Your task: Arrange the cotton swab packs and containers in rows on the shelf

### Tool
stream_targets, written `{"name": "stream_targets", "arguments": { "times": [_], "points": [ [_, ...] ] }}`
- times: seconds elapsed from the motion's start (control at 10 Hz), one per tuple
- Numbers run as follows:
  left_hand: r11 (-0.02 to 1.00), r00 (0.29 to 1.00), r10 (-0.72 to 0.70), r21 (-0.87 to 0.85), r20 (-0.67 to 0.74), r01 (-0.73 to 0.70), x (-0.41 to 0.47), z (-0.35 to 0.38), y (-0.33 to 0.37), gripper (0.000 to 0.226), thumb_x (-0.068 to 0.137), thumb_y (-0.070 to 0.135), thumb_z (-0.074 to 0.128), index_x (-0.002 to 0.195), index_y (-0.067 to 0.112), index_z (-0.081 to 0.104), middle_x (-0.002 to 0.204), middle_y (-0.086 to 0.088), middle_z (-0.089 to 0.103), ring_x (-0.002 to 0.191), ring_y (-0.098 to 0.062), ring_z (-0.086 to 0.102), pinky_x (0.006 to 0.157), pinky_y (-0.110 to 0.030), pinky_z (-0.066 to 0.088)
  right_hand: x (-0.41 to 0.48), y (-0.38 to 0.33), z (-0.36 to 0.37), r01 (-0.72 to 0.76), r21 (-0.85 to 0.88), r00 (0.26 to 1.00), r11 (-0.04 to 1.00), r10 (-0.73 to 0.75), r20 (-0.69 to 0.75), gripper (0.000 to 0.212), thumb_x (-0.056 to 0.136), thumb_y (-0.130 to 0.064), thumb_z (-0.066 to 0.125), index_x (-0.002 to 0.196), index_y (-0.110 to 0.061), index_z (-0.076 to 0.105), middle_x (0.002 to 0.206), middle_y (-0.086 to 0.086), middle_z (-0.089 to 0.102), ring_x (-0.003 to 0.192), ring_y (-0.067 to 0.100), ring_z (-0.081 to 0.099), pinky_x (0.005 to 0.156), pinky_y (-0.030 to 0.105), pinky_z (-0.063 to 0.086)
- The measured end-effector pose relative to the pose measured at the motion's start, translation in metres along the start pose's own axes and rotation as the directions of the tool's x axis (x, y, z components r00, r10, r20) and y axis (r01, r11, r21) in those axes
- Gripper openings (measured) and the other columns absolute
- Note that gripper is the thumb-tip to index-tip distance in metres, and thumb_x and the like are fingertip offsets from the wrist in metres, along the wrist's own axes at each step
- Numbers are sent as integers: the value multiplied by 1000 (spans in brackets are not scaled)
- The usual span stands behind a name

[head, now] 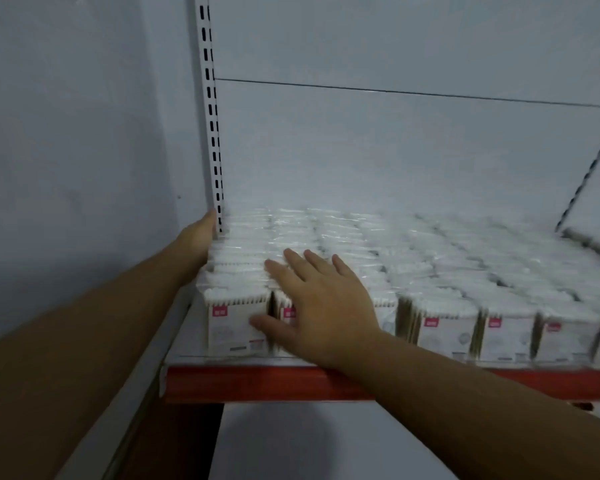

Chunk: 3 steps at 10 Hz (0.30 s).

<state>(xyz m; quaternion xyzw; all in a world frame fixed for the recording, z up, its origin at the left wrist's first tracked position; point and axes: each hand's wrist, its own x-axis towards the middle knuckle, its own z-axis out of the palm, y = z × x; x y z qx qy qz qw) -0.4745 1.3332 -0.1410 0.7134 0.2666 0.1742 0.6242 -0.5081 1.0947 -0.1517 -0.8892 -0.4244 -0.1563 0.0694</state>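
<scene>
Everywhere, swab-filled packs across shelf

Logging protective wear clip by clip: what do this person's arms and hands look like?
Both forearms are bare to the frame edge; no sleeves show. The left hand and right hand are ungloved. No ring, watch or bracelet shows on the right; the left hand's fingers are partly hidden.

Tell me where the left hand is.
Head view: the left hand is at the left end of the shelf, against the leftmost row of cotton swab packs, beside the slotted upright.
</scene>
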Motion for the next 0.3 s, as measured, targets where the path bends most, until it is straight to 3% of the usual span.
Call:
{"name": "stream_targets", "arguments": {
  "times": [0.1,0.2,0.3],
  "points": [
    [980,998,53,192,31,-58,-11,-15,5,67,97,60,33,147,15,37,151,-8,39,132,-28,43,109,-38,33,1,3,-3,9,52,998,999,-13,68,83,81,-80,19,150,-34,15,160,3,16,146,26,12,118,51,4],
    [926,978,187,318,89,-206,-38,-16,23,54,102,45,33,143,11,42,149,-6,40,130,-19,41,108,-32,28,6,8,-16,46,74,979,996,-59,194,83,83,-79,22,151,-35,5,161,3,2,148,26,-1,118,51,-3],
    [864,960,234,420,150,-277,-81,-5,46,49,104,36,27,142,8,42,150,-7,38,132,-16,37,109,-26,22,-1,11,-36,149,97,956,984,-169,242,78,89,-72,27,152,-34,-1,161,7,-9,147,24,-13,117,49,-9]
  ]
}}
